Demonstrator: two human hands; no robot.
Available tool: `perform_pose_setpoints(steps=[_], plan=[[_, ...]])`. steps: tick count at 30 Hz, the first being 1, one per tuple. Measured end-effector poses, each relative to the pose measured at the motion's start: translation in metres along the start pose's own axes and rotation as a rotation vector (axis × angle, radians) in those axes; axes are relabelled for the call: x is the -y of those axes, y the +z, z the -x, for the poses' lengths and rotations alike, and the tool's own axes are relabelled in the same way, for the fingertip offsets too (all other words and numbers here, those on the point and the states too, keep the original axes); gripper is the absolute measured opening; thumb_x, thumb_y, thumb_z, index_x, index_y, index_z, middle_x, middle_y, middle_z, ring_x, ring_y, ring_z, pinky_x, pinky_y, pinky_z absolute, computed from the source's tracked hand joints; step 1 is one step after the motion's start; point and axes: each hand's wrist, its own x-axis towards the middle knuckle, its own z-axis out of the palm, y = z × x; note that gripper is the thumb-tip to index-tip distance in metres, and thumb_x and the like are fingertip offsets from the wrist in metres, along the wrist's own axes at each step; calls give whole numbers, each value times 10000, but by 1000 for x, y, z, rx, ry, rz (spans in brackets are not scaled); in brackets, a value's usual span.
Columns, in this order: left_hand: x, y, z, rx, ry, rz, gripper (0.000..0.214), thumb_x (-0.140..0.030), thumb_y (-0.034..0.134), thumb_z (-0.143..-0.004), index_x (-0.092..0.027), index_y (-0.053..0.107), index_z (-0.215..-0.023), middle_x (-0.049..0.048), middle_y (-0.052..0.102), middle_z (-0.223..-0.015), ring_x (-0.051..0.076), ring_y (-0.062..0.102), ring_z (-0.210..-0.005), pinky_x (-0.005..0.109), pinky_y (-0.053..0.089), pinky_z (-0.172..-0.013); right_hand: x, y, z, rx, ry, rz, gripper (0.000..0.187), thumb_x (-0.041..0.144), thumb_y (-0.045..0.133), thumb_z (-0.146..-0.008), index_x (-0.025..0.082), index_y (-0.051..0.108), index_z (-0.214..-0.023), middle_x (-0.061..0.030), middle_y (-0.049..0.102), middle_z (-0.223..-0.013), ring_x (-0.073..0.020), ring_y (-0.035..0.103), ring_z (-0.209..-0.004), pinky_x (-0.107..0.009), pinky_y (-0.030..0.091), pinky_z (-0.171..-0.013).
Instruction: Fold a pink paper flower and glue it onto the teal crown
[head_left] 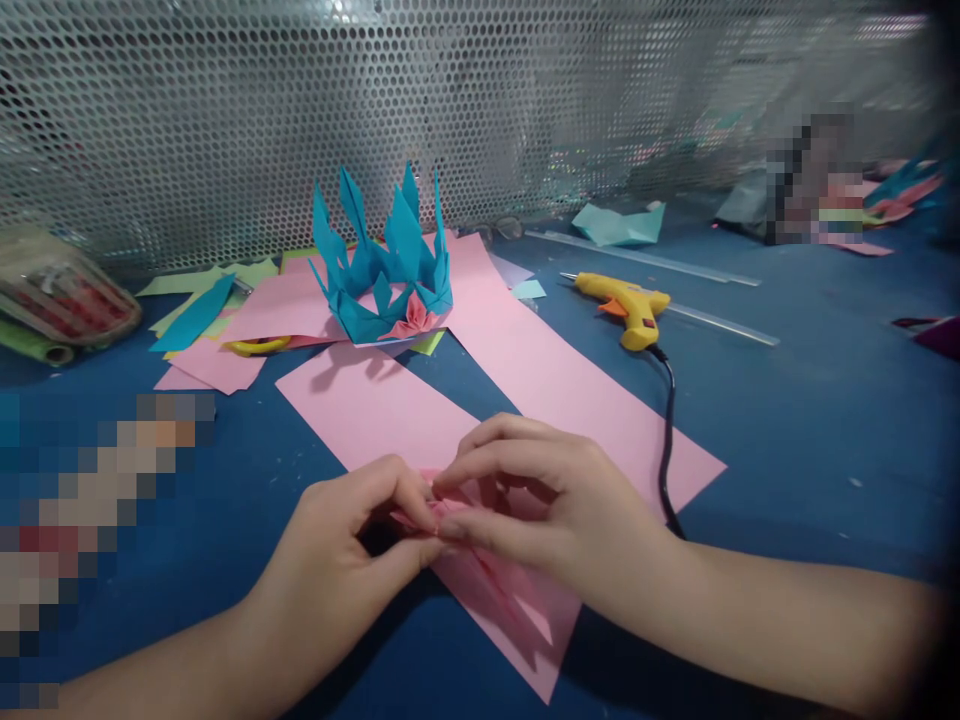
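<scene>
Between my fingertips is a folded pink paper piece (517, 585), pinched at its upper end, with pointed flaps hanging toward me. My left hand (360, 540) is closed on its left side, thumb and index finger pressed together. From the right, my right hand (547, 490) closes on the same folds with thumb and fingers, which hide part of them. Below lies a flat pink paper strip (375, 400). Beyond my hands stands a blue folded-paper crown (382, 290) with tall points and a small pink paper flower (416, 315) on its front.
A yellow glue gun (622, 305) lies at right, its black cord (667, 440) running toward my right forearm. Clear glue sticks (645, 258) lie behind it. Paper scraps (214, 365) and yellow scissor handles (259, 346) are at left, beside a clear container (67, 285). Perforated metal (225, 130) rises behind.
</scene>
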Motion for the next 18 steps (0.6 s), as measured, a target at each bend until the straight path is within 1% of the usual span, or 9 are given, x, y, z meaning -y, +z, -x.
perform_pose_setpoints(steps=[2, 5, 9, 14, 18], plan=[[1, 1, 0, -30, -31, -42, 208, -171, 687, -709, -214, 514, -602, -26, 691, -679, 144, 667, -658, 221, 507, -591, 1, 0, 1, -2, 30, -2, 75, 233, 767, -757, 209, 762, -828, -20, 646, -828, -104, 603, -632, -225, 505, -561], [2, 2, 0, -41, -10, -67, 228, -186, 675, -717, -220, 489, -589, -27, 676, -656, 153, 679, -686, 223, 519, -595, 1, 1, 2, -20, 32, 47, 97, 189, 778, -725, 205, 768, -820, -14, 643, -808, -97, 594, -612, -213, 497, -539], [3, 2, 1, -26, 24, -54, 211, -176, 674, -741, -218, 519, -604, -37, 709, -700, 127, 687, -672, 195, 521, -601, 0, 2, 5, -54, -68, 112, 93, 118, 757, -709, 174, 756, -783, -6, 618, -752, -71, 551, -568, -176, 462, -499], [2, 1, 2, -17, 48, -149, 82, -182, 688, -754, -234, 631, -726, -62, 718, -676, 107, 679, -608, 170, 503, -572, 0, 2, 9, -28, -216, 150, 114, 69, 659, -761, 139, 723, -825, -30, 638, -781, -85, 600, -647, -174, 505, -593], [1, 1, 1, -7, 106, -212, 102, -205, 689, -778, -230, 631, -697, -65, 700, -649, 99, 651, -582, 163, 477, -553, 0, 2, 9, -26, -258, 169, 148, 56, 644, -771, 159, 691, -866, -22, 665, -785, -93, 608, -673, -173, 504, -604]])
